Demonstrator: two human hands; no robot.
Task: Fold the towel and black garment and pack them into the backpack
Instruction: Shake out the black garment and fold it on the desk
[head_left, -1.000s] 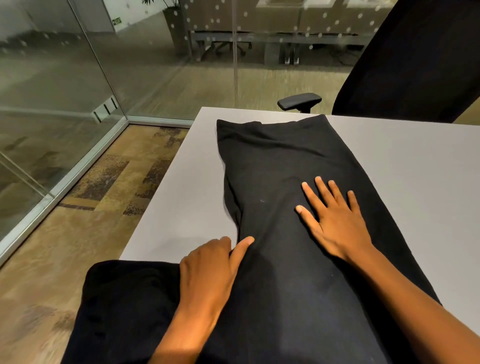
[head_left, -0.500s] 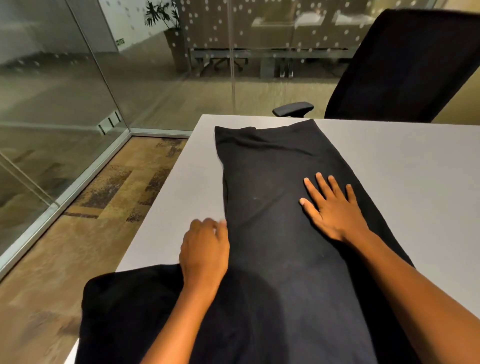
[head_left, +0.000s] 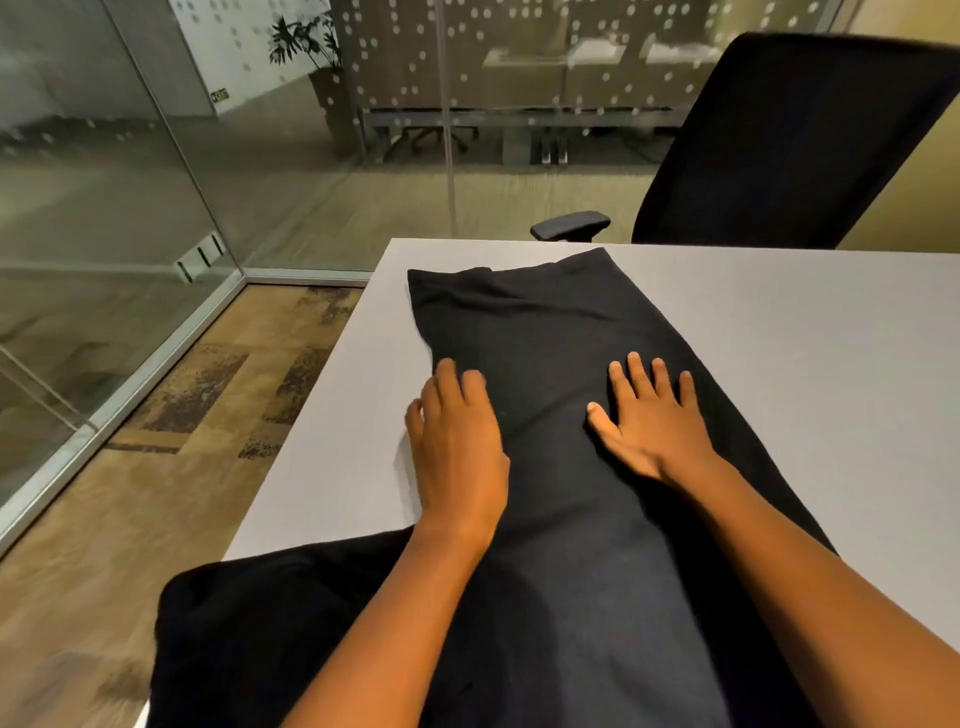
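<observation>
Smoothing the black garment flat, no fold made yet

Head view: we see the left hand (head_left: 457, 447) has slid up the frame along the left edge of the black garment (head_left: 550, 364) since half a second ago; it now lies flat, fingers loosely spread, half on cloth and half on the grey table (head_left: 810, 343). The right hand (head_left: 652, 421) stays put mid-garment, fingers spread, pressing down, pinching nothing. The garment runs as a long strip from the bottom centre to the upper middle of the frame, its near end hanging off the table edge. We judge this as smoothing before a fold. Towel and backpack are not in view. An office chair (head_left: 779, 145) stands at upper right behind the table and a glass wall (head_left: 104, 182) at left; nothing blocks the hands.
</observation>
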